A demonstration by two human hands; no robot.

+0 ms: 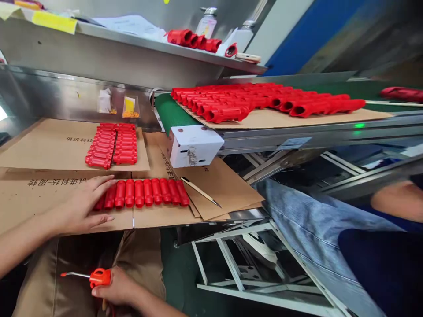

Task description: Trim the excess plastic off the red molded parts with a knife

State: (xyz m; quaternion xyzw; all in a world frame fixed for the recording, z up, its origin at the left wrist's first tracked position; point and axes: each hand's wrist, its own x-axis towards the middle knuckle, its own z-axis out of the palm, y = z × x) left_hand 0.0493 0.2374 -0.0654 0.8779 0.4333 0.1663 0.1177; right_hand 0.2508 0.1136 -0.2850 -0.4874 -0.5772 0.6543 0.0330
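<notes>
My left hand [79, 204] lies over the left end of a row of red plastic tubes [147, 193] on cardboard. Its fingers are stretched along the tubes' far ends, and the thumb is spread apart near their close ends. The leftmost tubes are partly hidden under it. Low over my lap, my right hand [120, 286] is closed around an orange air blow gun [100, 278], whose thin bent metal nozzle with a red tip points left. Beyond the row, two stacked columns of red ribbed parts [112, 145] rest on another cardboard sheet [49, 143].
A wooden-handled pointed tool [200, 192] lies right of the row. A green conveyor [176, 112] carries cardboard covered with red tubes [228, 101]. A shelf [132, 42] above holds more red parts and bottles. A co-worker's jeans-clad leg [307, 220] is at the right.
</notes>
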